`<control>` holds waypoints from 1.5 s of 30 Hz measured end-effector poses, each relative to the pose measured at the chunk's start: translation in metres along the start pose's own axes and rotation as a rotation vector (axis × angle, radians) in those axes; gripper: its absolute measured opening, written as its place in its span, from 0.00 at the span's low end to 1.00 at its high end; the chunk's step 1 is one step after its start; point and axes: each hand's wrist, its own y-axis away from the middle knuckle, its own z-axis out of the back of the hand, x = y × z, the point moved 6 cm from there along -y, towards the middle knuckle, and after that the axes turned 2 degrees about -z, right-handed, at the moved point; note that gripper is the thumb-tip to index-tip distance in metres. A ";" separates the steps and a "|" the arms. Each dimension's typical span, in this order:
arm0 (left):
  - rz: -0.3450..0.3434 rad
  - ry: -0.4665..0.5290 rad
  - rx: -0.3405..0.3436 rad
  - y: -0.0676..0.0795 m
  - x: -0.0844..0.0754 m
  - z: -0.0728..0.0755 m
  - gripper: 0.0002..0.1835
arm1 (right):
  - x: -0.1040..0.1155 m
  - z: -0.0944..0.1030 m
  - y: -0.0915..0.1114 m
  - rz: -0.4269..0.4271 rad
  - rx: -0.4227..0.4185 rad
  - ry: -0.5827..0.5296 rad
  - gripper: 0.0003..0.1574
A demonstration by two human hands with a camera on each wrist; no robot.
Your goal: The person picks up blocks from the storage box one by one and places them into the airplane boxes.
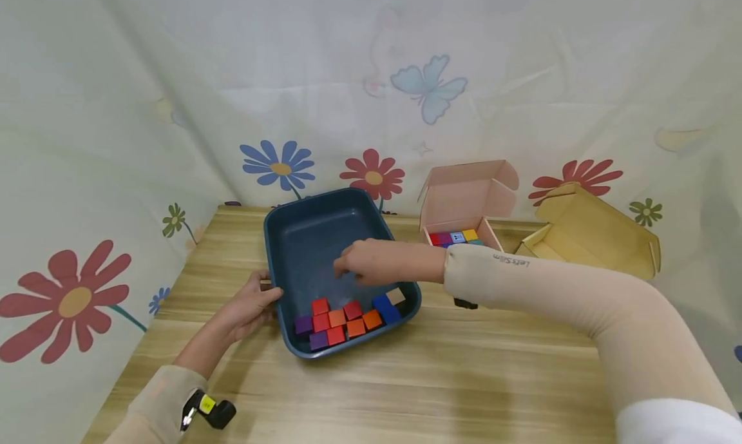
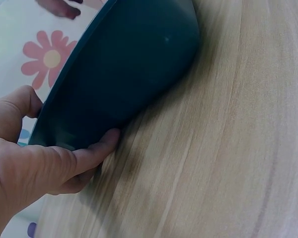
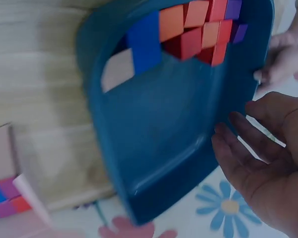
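My left hand [image 1: 250, 310] grips the left side of a deep dark-blue tray [image 1: 304, 250], thumb at the rim and fingers against the outer wall. In the left wrist view the tray's underside [image 2: 124, 74] slants over the table. Red and orange cubes [image 1: 336, 318], purple cubes [image 1: 304, 325], blue cubes [image 1: 386, 308] and one pale wooden cube [image 1: 395, 296] lie gathered along its near side. Over the tray's middle hovers my right hand [image 1: 373, 261], fingers loosely bent and nothing in them. The right wrist view shows its spread fingers [image 3: 238, 158] beside the tray wall.
Behind my right forearm stands a lidded pink box [image 1: 464, 186], lid up, with several coloured cubes [image 1: 455, 238] inside. To its right is an opened yellow box [image 1: 597, 231], partly hidden by the sleeve. A flower-printed curtain [image 1: 324, 109] hangs behind the wooden table [image 1: 464, 379].
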 end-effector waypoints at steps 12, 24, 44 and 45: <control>-0.002 0.025 0.022 0.001 -0.001 -0.001 0.31 | 0.038 -0.046 -0.057 0.182 0.166 0.142 0.26; -0.003 0.032 0.020 0.002 -0.001 -0.002 0.30 | 0.048 -0.057 -0.074 0.206 0.183 0.216 0.27; 0.002 0.040 -0.001 0.001 0.000 0.000 0.32 | 0.026 -0.059 -0.074 0.025 0.067 0.119 0.08; 0.002 0.039 0.000 0.001 0.000 0.000 0.32 | 0.026 -0.057 -0.074 0.031 0.060 0.119 0.08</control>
